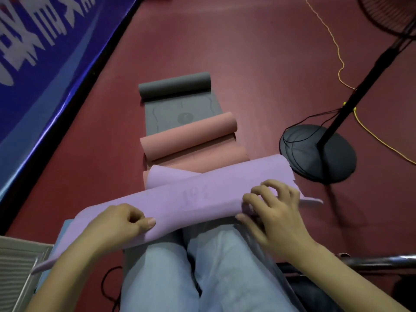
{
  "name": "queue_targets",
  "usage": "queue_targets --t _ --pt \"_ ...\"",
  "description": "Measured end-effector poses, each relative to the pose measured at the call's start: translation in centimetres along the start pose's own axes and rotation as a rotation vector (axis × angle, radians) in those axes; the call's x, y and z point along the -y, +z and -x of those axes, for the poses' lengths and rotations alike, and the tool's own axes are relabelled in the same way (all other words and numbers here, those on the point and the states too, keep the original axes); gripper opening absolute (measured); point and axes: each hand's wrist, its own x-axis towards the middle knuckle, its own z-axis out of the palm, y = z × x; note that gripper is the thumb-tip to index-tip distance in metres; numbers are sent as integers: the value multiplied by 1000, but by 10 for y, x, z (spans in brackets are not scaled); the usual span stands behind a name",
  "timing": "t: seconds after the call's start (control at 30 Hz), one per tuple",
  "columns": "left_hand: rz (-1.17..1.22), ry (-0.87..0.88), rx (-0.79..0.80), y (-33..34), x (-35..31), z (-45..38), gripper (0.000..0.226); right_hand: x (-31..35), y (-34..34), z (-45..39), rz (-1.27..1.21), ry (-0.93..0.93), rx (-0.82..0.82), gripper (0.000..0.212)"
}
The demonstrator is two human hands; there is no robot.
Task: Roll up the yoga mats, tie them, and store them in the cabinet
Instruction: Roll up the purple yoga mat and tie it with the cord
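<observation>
A purple yoga mat lies partly rolled across my knees, its loose end trailing to the lower left. My left hand grips the near edge of the roll, thumb on top. My right hand curls its fingers over the right end of the roll. Beyond it on the floor lies a pink mat, half rolled, and farther off a grey mat, also half rolled with its flat part toward me.
A black fan stand with its round base sits right of the mats, with a yellow cord and black cable around it. A blue banner runs along the left. A metal bar is at lower right.
</observation>
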Motion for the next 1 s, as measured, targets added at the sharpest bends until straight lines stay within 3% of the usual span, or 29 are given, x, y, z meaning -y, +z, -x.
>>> queue_targets --t 0.07,0.13,0.2,0.27,0.33,0.4,0.57,0.83,1.0 --pt "1 13 -73 8 5 5 35 6 -2 -2 22 5 23 32" --pt "41 60 -212 12 6 11 21 9 0 -5 34 -1 58 34" --pt "35 152 -380 15 2 18 23 11 5 -8 42 -1 116 32" --pt "-126 264 -512 19 -7 25 31 16 13 -7 47 -21 166 26" --pt "-292 376 -590 24 -12 34 17 20 22 -3 50 -65 177 20" --pt "-351 420 -620 29 -9 44 5 22 27 0 36 -85 155 17" --pt "-358 319 -628 46 1 55 38 28 29 -6 -117 29 107 20" --pt "-384 486 -759 52 -13 28 32 18 18 -25 -375 204 38 17" --pt "-367 377 -863 63 -19 17 26 13 23 -22 -441 236 86 28"
